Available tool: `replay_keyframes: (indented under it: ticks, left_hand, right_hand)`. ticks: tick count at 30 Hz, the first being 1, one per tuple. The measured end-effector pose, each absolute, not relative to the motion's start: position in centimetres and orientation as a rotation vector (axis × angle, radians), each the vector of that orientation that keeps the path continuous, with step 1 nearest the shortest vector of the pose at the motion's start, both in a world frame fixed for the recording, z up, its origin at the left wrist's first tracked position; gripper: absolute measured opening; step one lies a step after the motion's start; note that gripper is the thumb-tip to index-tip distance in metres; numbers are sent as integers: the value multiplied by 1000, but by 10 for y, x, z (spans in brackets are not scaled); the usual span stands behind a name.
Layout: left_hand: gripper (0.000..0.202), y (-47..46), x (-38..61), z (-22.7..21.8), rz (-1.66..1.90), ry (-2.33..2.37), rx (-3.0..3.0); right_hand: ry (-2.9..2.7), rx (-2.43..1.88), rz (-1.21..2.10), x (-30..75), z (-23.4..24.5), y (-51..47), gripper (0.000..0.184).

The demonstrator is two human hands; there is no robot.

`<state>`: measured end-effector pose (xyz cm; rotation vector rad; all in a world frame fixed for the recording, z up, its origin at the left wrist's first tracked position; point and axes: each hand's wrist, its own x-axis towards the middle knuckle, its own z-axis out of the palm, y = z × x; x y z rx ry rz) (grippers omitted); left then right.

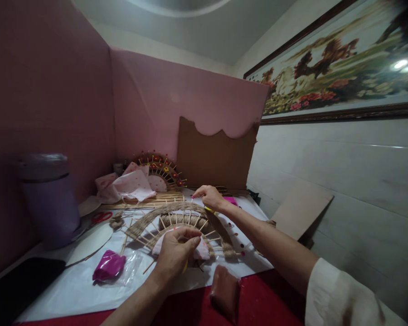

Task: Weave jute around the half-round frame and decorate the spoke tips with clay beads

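A half-round fan-shaped piece of thin sticks woven with jute twine [139, 221] lies in front of me on white paper. Its centre is covered with pale pink cloth [204, 250]. My right hand [209, 198] is at the far rim, fingertips pinched at a small pink ball on a stick's tip. Dark red balls [242, 253] cap some sticks at the right. Over the near side of the piece, my left hand [175, 251] has its thumb and fingers pressed together; what they hold, if anything, is too small to make out. A roll of twine [183, 221] shows behind the sticks.
A magenta clay packet [109, 266] lies left, a brown packet [225, 292] in front. Red scissors [101, 217], a purple tumbler [50, 203] and a black flat object [27, 287] are left. Behind stand a decorated half-round piece [159, 165], bundled sticks [149, 199] and cardboard [214, 156].
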<state>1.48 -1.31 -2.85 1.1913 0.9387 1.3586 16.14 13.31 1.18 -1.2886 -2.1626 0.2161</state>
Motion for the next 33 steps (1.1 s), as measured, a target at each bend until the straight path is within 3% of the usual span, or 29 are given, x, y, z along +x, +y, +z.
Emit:
replay_keyframes:
  ticks: [19, 27, 33]
  left_hand:
    - [15, -12, 14, -29, 1358, 950, 1205]
    - [23, -13, 12, -28, 1369, 980, 1209]
    - [37, -14, 2, -13, 1504, 1040, 1181]
  right_hand:
    - [-2137, -1228, 153, 161, 10, 131, 50]
    - [-1816, -1175, 56, 176, 35, 87, 28]
    - [-1719, -1070, 19, 185, 29, 21, 23]
